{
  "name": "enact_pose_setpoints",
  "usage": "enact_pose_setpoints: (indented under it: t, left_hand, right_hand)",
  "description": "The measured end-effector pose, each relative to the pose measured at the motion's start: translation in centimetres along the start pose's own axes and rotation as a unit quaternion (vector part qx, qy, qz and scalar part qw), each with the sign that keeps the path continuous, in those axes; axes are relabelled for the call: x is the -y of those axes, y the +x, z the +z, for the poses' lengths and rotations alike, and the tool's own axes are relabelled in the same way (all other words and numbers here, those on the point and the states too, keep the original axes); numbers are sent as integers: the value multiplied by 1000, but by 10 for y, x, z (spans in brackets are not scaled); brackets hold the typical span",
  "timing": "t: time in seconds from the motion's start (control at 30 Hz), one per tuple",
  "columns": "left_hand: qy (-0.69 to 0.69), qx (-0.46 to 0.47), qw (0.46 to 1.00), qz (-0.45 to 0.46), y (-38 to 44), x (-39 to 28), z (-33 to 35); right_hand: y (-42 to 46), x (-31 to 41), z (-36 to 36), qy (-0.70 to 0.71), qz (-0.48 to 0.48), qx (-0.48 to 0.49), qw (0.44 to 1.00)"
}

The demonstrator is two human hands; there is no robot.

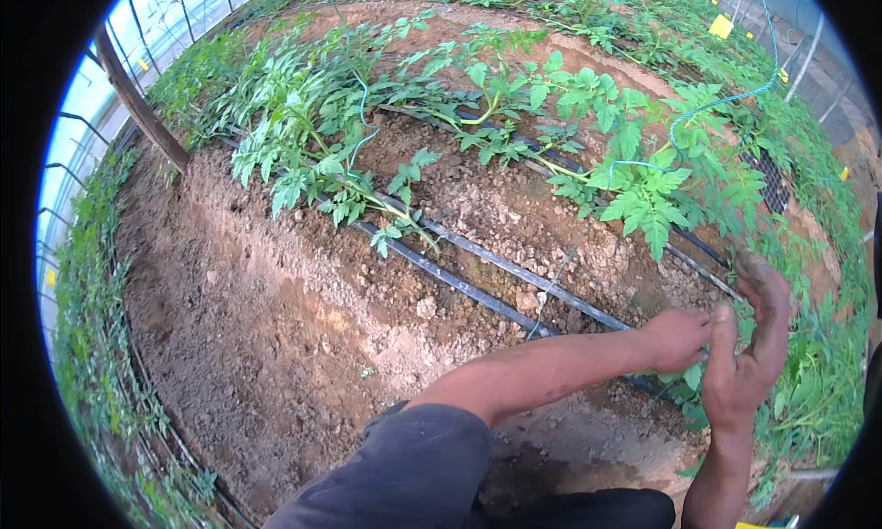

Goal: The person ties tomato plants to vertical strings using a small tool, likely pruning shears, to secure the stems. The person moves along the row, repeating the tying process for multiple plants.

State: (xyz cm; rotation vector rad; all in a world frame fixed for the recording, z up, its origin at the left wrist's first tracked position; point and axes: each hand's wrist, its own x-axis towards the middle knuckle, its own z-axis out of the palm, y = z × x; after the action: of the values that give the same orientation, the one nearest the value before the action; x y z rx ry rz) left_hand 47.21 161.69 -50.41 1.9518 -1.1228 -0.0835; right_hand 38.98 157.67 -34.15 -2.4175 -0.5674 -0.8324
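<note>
My left hand (674, 339) reaches across at the right, its fingers bent close beside the thumb of my right hand. Whether it pinches a stem or twine is hidden. My right hand (739, 386) is raised with its palm towards the left hand, thumb apart from the curved, soil-stained fingers. Nothing shows in its palm. Green leaves (692, 377) of a plant show below and between the hands. Up the bed, a leafy tomato plant (644, 209) leans over the soil, with blue twine (723, 102) running down to it.
Two black drip hoses, a nearer one (455, 284) and a farther one (510, 264), run along the soil bed towards my hands. Another tomato plant (296, 133) leans left beside a second twine (363, 109). A wooden post (141, 105) stands at left. Yellow cards (721, 26) hang beyond.
</note>
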Motion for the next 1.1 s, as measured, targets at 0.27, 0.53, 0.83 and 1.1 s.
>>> enact_pose_setpoints:
  t: [0.27,0.53,0.83,1.1]
  left_hand:
    - [-28,-173,927,-332,-338,90,-166]
    - [-54,-615,727,-300,-485,59,-283]
    - [-19,-485,874,-22,-242,11,-487]
    - [-83,-529,844,3,-232,6,-478]
  right_hand:
    - [11,53,132,181,-1,245,953]
    - [97,133,256,332,87,204,917]
    - [299,214,192,328,-73,-137,932]
    - [364,229,154,99,-155,76,980]
